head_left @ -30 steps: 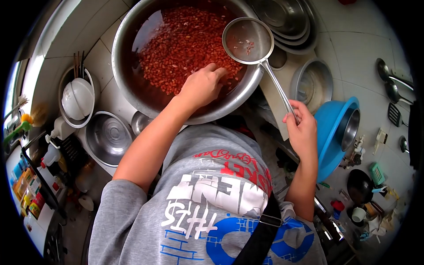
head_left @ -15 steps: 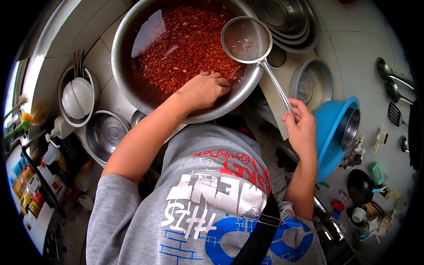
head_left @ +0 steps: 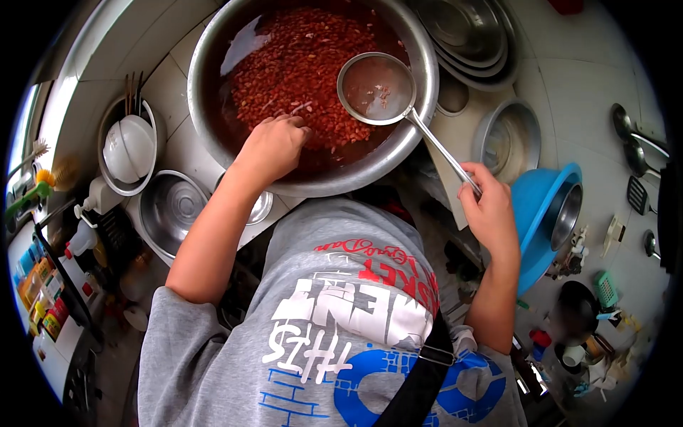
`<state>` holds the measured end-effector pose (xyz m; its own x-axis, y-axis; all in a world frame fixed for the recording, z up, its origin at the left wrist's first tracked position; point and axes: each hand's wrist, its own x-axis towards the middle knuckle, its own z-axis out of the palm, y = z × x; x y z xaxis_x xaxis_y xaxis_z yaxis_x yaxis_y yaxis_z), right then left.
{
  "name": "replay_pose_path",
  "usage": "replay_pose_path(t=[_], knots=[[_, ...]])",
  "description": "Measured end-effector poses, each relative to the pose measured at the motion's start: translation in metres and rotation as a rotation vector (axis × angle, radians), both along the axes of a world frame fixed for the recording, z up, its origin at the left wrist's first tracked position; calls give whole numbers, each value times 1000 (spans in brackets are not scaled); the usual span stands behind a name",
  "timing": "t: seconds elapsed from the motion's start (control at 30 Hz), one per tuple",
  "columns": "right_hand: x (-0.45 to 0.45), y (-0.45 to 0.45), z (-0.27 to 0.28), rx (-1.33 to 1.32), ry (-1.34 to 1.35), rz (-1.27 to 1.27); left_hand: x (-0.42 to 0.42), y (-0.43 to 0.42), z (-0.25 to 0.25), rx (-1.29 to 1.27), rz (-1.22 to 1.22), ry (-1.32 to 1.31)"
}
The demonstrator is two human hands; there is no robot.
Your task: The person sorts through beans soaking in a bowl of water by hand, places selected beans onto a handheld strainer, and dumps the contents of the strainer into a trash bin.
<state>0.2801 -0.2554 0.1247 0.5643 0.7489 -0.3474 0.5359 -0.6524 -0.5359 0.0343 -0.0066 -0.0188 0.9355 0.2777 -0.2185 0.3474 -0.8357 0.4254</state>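
A large metal basin [head_left: 427, 78] holds red beans or kernels [head_left: 299, 64] in reddish water. Over the beans at its near left side is my left hand [head_left: 274, 146], its fingers bent and close together; whatever is between them is hidden, and a small pale piece shows just beyond the fingertips. My right hand [head_left: 487, 206] is closed around the handle end of a round mesh strainer [head_left: 377, 89]. The strainer's bowl hangs over the basin's right part with a few small reddish bits in it, and its handle crosses the rim.
Stacked metal bowls [head_left: 466, 32] stand at the upper right, above a round metal pan [head_left: 509, 142]. A blue basin [head_left: 530, 213] is beside my right forearm. On the left are a metal bowl [head_left: 174, 206] and a pot with white bowls [head_left: 129, 149]. Ladles [head_left: 633, 156] lie far right.
My left hand has moved left across the basin, away from the near right side. The strainer's bowl has shifted left and down, further inside the rim. The view has shifted slightly.
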Motion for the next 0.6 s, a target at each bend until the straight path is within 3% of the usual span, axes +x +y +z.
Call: replay_pose_path(t=[0.33,0.6], knots=[[-6,8,1,-60,38,46,-35,6,19,-26,263,-37],[-13,10,-5,-38,43,77,-48,11,24,-3,317,-86]])
